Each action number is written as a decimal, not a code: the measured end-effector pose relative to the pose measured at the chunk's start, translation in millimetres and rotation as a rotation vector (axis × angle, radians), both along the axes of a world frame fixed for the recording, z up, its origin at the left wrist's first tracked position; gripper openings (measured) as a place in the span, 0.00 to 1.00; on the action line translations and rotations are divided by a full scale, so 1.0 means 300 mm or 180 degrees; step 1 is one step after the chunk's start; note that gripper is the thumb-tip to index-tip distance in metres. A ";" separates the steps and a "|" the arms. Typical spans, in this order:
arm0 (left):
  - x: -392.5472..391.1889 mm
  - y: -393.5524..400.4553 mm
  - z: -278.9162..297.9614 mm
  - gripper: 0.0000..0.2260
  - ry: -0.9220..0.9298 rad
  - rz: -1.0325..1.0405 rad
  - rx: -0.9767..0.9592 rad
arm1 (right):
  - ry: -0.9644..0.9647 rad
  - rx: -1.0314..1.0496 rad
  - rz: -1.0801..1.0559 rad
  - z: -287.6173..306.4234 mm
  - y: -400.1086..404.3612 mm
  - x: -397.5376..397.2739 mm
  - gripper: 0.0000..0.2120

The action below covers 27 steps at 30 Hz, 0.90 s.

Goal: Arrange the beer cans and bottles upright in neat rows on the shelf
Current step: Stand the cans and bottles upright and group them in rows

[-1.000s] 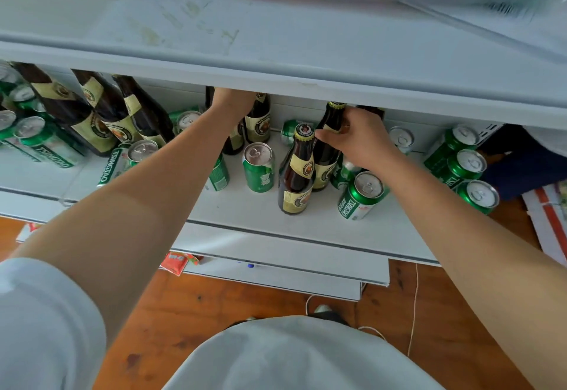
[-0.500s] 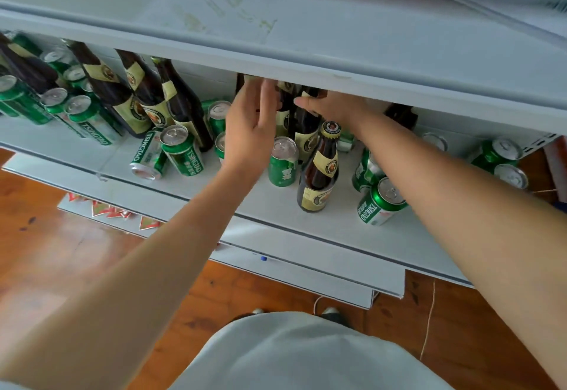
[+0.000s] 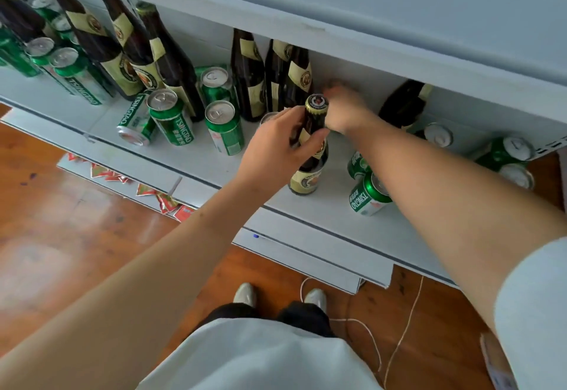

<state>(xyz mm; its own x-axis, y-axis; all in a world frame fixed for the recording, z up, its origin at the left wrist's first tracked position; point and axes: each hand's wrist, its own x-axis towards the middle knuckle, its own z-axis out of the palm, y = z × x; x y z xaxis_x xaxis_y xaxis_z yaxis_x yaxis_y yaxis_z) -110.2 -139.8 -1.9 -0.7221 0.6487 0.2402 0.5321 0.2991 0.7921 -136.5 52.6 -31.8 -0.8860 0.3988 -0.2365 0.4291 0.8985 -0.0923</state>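
A brown beer bottle (image 3: 306, 179) with a gold cap stands upright near the front of the white shelf (image 3: 211, 164). My left hand (image 3: 276, 144) is closed around its neck. Just behind it, my right hand (image 3: 343, 107) reaches toward the back of the shelf; it is blurred and its fingers are hidden. Three brown bottles (image 3: 276, 76) stand at the back. Green cans (image 3: 224, 127) stand to the left, and one green can (image 3: 135, 122) lies on its side. Another green can (image 3: 368, 194) sits under my right forearm.
More bottles (image 3: 132, 45) and green cans (image 3: 73, 73) crowd the shelf's left end. A dark bottle (image 3: 402, 104) and several cans (image 3: 509, 150) sit at the right. The upper shelf board (image 3: 368, 6) overhangs low. Below are a wooden floor (image 3: 61, 236), red wrappers (image 3: 165, 202) and a string (image 3: 408, 322).
My left hand has come forward from the back bottles and closed on the front bottle's neck. My right hand has left the back bottles and dropped lower behind it. The view has tilted down.
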 end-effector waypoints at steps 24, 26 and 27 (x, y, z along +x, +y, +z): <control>-0.032 0.102 0.054 0.10 -0.0288 0.0148 -0.0200 | -0.0231 -0.0445 0.0171 0.087 0.062 0.215 0.40; -0.035 0.116 0.057 0.11 -0.0298 0.0131 -0.0196 | -0.0169 -0.0418 -0.0153 0.139 0.047 0.248 0.40; -0.036 0.120 0.057 0.12 -0.0295 0.0108 -0.0229 | 0.0107 -0.0427 -0.0402 0.176 0.034 0.275 0.33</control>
<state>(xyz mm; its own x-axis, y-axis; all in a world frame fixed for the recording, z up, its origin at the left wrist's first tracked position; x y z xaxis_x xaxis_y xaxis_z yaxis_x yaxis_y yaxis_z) -121.1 -103.8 15.1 -0.7609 0.6367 0.1249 0.4462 0.3736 0.8132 -54.1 63.0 21.0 -0.8393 0.4742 -0.2661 0.5323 0.8164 -0.2239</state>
